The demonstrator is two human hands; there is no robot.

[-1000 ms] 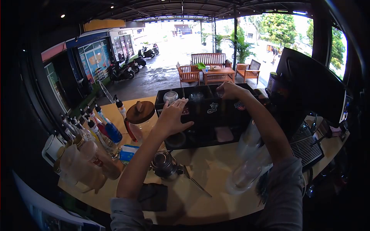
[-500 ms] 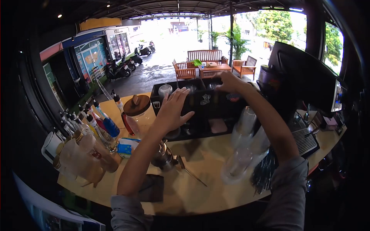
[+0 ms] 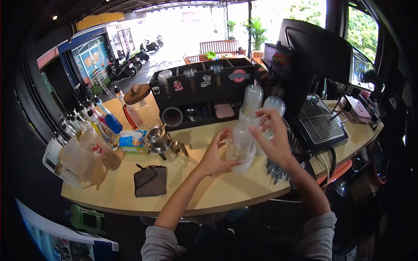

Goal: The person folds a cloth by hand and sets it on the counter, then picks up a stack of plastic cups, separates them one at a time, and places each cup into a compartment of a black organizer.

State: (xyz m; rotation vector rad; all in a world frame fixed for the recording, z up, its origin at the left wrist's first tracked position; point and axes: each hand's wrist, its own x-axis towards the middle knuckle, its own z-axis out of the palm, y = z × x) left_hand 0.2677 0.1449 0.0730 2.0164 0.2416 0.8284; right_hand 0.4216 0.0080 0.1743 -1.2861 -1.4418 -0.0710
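Observation:
Stacks of clear plastic cups (image 3: 242, 138) stand upside down on the counter in front of me. At the left side of the nearest stack is my left hand (image 3: 213, 157), its thumb and fingers apart in a curve; I cannot tell whether it touches the cups. My right hand (image 3: 276, 141) hovers over the right side of the same stack, fingers spread and bent, holding nothing. It partly covers a second cup stack (image 3: 274, 105) behind. A bundle of dark wrapped straws (image 3: 276, 171) lies below my right hand.
A black organizer (image 3: 200, 93) with glasses stands at the back. Left are a metal pot (image 3: 160, 141), a tissue pack (image 3: 132, 142), a folded dark cloth (image 3: 150, 181), a wood-lidded jar (image 3: 141, 102), pitchers (image 3: 82, 156) and syrup bottles (image 3: 109, 117). A drip tray (image 3: 322, 126) sits right.
Both hands have come down and back from the organizer to the cup stack, the left one moving right. The view has tilted lower, showing more of the counter's front.

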